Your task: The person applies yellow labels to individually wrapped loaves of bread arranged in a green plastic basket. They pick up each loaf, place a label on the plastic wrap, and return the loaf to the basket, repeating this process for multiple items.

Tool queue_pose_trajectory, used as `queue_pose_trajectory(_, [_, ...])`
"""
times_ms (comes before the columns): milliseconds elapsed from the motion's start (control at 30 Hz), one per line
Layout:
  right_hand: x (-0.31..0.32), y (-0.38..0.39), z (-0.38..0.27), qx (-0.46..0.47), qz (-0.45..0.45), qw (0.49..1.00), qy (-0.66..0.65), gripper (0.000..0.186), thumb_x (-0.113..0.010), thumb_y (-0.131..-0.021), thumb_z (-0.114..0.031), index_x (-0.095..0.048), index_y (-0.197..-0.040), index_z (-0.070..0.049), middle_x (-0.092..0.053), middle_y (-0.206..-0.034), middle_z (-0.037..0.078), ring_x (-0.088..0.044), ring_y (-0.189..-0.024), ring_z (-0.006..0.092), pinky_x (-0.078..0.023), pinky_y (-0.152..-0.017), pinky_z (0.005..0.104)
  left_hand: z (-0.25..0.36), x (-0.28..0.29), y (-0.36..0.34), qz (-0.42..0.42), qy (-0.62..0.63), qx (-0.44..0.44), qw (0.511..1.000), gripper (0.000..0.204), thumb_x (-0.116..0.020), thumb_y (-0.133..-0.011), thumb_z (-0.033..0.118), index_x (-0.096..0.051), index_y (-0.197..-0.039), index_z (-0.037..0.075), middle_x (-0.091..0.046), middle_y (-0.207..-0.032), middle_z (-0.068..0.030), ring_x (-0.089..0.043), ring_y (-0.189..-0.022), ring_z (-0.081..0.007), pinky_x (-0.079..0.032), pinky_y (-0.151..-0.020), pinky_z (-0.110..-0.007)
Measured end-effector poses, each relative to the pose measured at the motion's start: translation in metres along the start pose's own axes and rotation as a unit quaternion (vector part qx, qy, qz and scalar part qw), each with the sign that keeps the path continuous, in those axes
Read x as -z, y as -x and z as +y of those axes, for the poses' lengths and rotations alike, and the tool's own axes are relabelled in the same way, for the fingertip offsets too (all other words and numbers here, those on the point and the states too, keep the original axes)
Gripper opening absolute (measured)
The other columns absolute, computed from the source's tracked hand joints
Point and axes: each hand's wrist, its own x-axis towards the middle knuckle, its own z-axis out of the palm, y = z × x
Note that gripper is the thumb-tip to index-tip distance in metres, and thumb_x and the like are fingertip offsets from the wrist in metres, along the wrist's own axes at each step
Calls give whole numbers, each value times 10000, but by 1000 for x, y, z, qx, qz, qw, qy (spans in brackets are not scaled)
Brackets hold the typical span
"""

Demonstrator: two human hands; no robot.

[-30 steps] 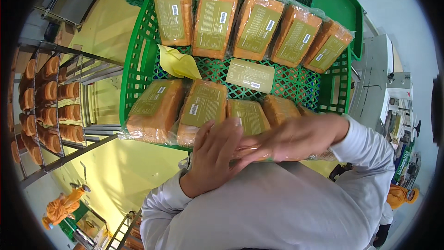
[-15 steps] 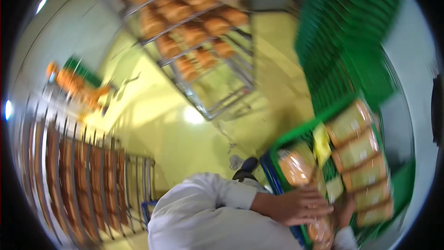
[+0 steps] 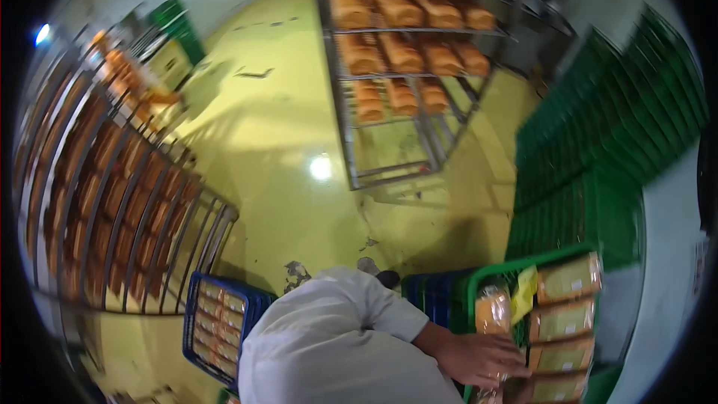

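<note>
My left arm, in a white sleeve, reaches across to a green crate [image 3: 473, 307] at the lower right. My left hand [image 3: 485, 359] lies over a plastic-wrapped bread loaf [image 3: 493, 313] in the crate's left column, its fingers stretched out to the right. Just beyond the fingertips, a dim part of my right hand [image 3: 516, 387] shows low down; its fingers are hidden. Several wrapped loaves [image 3: 563, 320] with pale panels fill the crate's right column. Between the columns, near the far end, sits a yellow sheet [image 3: 525, 292].
Stacked green crates [image 3: 598, 127] rise beyond on the right. Ahead stands a metal rack [image 3: 345, 127] of unwrapped loaves; another loaded rack [image 3: 217, 228] is at left. A blue crate [image 3: 196, 322] of wrapped loaves stands low left. The yellow floor [image 3: 292, 202] has worn patches.
My view has swung, so the crate sits lower and the blue crate at left has come into sight. My left hand stays over the wrapped loaves; my right hand is now mostly out of sight.
</note>
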Motion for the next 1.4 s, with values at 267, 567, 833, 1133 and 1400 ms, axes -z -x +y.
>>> queue_pose_trajectory(267, [39, 12, -77, -54, -5, 997, -53, 675, -862, -575, -203, -603, -1167, -11, -600, -1136, 193, -593, -1054, 410, -491, -934, 455, 9, 25, -2, -91, -17, 68, 993, 612, -765, -752, 145, -573, -1314, -1, -587, -1272, -156, -594, -1109, -323, -479, -964, -463])
queue_pose_trajectory(567, [60, 12, -79, -119, -62, 990, -46, 591, -872, -599, -197, -582, -1089, -40, -593, -1066, 183, -601, -1022, 381, -496, -901, 447, 1, 14, -17, -154, 66, 92, 982, 664, -793, -703, 53, -519, -1305, -5, -588, -1263, -188, -590, -1103, -368, -457, -937, -474])
queue_pose_trajectory(833, [76, 13, -86, -118, -56, 977, -166, 430, -851, -669, -190, -624, -997, -31, -656, -985, 176, -642, -948, 355, -512, -829, 431, 2, 12, -26, -157, 70, 108, 979, 690, -807, -706, 65, -507, -1324, 6, -603, -1242, -168, -592, -1115, -354, -453, -957, -463])
queue_pose_trajectory(1133, [209, 38, -256, -81, 63, 776, -623, 169, -727, -860, -17, -658, -1014, -18, -705, -898, 41, -684, -757, 105, -576, -662, 240, -10, -27, -73, 35, 410, 293, 863, 1111, -842, -719, 132, -97, -1541, 68, -259, -1517, -176, -459, -1286, -312, -409, -1048, -436])
queue_pose_trajectory(1400, [143, 61, -282, 0, 352, 592, -725, 224, -737, -868, -65, -607, -1044, -18, -691, -1019, 45, -615, -825, 59, -496, -711, 213, 15, -72, -90, -15, 573, 315, 757, 716, -644, -941, 230, -264, -1491, -26, -450, -1404, -174, -524, -1211, -232, -408, -1038, -325])
